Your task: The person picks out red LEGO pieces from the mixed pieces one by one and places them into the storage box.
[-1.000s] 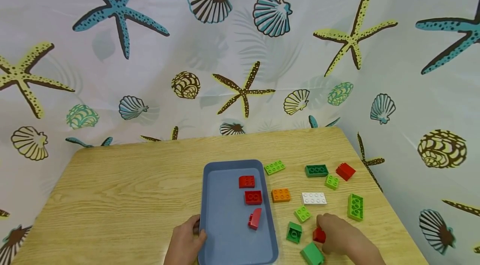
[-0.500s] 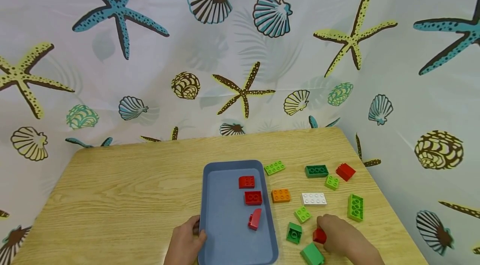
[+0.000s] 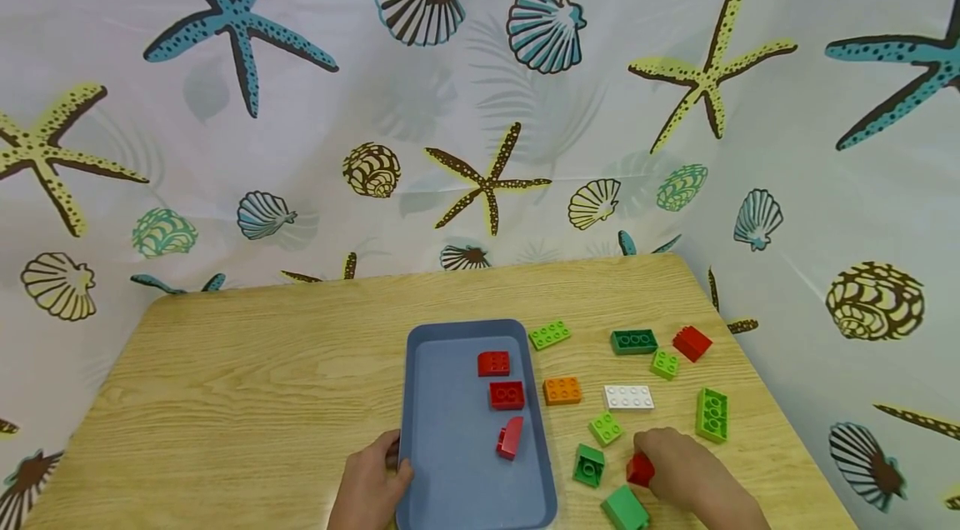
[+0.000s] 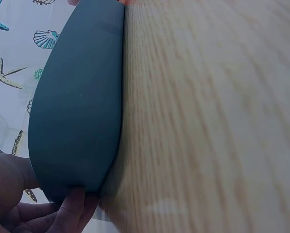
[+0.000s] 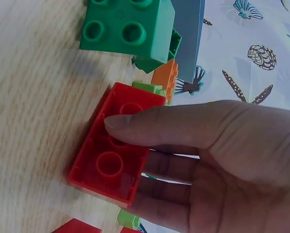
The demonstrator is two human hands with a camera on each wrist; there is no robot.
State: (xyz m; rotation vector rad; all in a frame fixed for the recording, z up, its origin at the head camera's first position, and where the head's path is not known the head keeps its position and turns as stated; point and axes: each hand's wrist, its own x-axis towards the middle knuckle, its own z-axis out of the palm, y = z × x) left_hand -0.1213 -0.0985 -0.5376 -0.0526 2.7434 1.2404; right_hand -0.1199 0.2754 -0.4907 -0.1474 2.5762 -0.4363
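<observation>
A red plastic toy brick (image 3: 640, 471) was gripped by the right hand (image 3: 686, 467) in the lower right of the head view. The thumb was laid over its hollow side, as shown in the right wrist view. Green plastic bricks (image 3: 626, 508) were seen just beside it. In the lower middle, the edge of a blue-grey oblong tray (image 3: 450, 463) was gripped by the left hand (image 3: 369, 482). Three red plastic pieces (image 3: 507, 396) were held in the tray.

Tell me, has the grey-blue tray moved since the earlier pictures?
No. In the head view, the tray shows no visible shift against the wooden table; the left hand holds its left edge, as before.
</observation>
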